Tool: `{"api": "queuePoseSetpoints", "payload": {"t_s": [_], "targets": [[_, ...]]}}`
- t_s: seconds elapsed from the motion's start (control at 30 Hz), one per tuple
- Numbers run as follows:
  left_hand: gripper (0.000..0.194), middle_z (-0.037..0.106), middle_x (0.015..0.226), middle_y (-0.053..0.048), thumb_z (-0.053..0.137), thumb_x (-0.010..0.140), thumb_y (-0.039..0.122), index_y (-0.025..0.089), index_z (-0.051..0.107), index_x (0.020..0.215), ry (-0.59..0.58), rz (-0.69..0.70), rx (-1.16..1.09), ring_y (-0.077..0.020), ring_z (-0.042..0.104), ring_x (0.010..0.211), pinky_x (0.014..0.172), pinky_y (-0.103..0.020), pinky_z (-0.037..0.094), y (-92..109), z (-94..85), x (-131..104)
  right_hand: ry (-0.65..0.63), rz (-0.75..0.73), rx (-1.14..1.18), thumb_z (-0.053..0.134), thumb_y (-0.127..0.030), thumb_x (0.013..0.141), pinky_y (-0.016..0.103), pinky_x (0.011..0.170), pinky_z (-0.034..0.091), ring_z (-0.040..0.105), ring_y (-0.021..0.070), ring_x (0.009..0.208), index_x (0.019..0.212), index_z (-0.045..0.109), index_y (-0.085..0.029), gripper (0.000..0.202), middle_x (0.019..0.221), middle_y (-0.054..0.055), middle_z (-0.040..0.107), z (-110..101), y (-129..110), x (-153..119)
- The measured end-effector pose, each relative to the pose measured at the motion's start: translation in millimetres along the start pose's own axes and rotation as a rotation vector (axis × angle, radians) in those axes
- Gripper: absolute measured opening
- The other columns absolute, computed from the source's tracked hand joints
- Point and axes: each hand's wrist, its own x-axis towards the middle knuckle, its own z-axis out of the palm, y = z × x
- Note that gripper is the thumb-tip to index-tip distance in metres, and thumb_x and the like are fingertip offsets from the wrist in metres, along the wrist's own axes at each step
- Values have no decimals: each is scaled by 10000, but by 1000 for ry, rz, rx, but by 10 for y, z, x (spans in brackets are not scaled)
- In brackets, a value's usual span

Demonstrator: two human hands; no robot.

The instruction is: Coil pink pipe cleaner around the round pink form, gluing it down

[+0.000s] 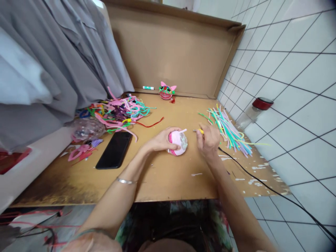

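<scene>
My left hand [162,140] is wrapped round the left side of a small round object [177,142], banded in pink and deeper pink, with a clear, shiny right side. A short pale pink strand sticks up from its top. To the right, my right hand [209,140] grips a yellow-handled tool [201,131] with a thin metal tip pointing left at the round object, without touching it. A black cord [244,169] runs from beneath the right hand towards the lower right.
A black phone [113,150] lies left of my left forearm. Colourful fuzzy strips [131,108] pile up behind it; more strips [231,131] lie at right beside a red-lidded jar [253,112]. A pink-eared figure [166,91] and a marker [148,88] stand near the cardboard wall [173,49].
</scene>
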Motion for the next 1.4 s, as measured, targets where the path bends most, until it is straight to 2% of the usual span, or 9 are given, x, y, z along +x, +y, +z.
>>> {"api": "queuePoseSetpoints", "payload": {"t_s": [0.1, 0.17, 0.23, 0.3, 0.43, 0.57, 0.87, 1.13, 1.4], "targets": [[755, 605, 1219, -114, 772, 552, 338, 134, 564, 1248, 5, 28, 33, -277, 597, 1092, 1009, -450, 477, 0, 2, 7, -65, -255, 5, 426, -278, 988, 355, 761, 398, 578, 214, 853, 1177, 613, -203, 276, 949, 89, 662, -88, -318, 162], [716, 615, 1202, -102, 771, 562, 328, 152, 577, 1228, 1, 51, 28, -275, 594, 1087, 1004, -456, 478, -3, 0, 12, -109, -296, -8, 425, -268, 994, 346, 720, 389, 556, 205, 793, 1080, 646, -188, 251, 888, 85, 650, -98, -422, 216], [704, 613, 1205, -101, 770, 560, 304, 157, 579, 1221, 4, 52, 4, -271, 592, 1090, 1004, -454, 478, -7, -2, 15, -150, -272, -4, 415, -260, 998, 345, 710, 392, 541, 207, 769, 992, 660, -181, 258, 835, 82, 628, -79, -442, 210], [711, 606, 1215, -103, 768, 551, 280, 156, 578, 1224, 10, 43, -17, -265, 592, 1091, 1006, -445, 477, -13, -4, 18, -163, -229, 19, 406, -253, 998, 345, 721, 406, 544, 212, 779, 991, 660, -178, 265, 825, 83, 617, -45, -412, 158], [705, 609, 1212, -97, 769, 547, 272, 155, 588, 1219, 20, 43, -36, -258, 593, 1088, 1016, -433, 471, -28, -11, 19, -118, -202, 28, 391, -223, 988, 349, 731, 425, 565, 220, 802, 1118, 637, -169, 283, 859, 97, 630, 40, -332, 7], [694, 618, 1205, -93, 764, 554, 271, 160, 587, 1216, 22, 19, -63, -259, 593, 1094, 1019, -435, 471, -21, -26, 6, -59, -201, 32, 405, -180, 974, 337, 725, 434, 580, 210, 784, 1091, 642, -184, 264, 807, 82, 635, 102, -300, -107], [722, 616, 1203, -116, 747, 560, 303, 135, 552, 1235, -6, -12, -63, -265, 590, 1094, 999, -436, 481, 13, -34, -10, -122, -78, 196, 391, -111, 921, 306, 682, 452, 594, 193, 741, 989, 659, -185, 286, 761, 56, 632, 42, -294, -181], [675, 603, 1236, -96, 754, 564, 254, 169, 567, 1208, -16, 28, -74, -257, 585, 1123, 1013, -419, 473, -43, -32, 5, -154, -100, 243, 410, -95, 894, 295, 666, 437, 580, 182, 714, 1016, 662, -166, 289, 743, 45, 614, 42, -308, -207], [697, 596, 1249, -108, 750, 570, 268, 151, 556, 1229, -25, 17, -85, -262, 580, 1126, 1017, -429, 468, -50, -38, 5, -166, -145, 250, 410, -71, 878, 290, 617, 387, 534, 170, 660, 1005, 673, -161, 305, 707, 36, 581, 36, -314, -205]]}}
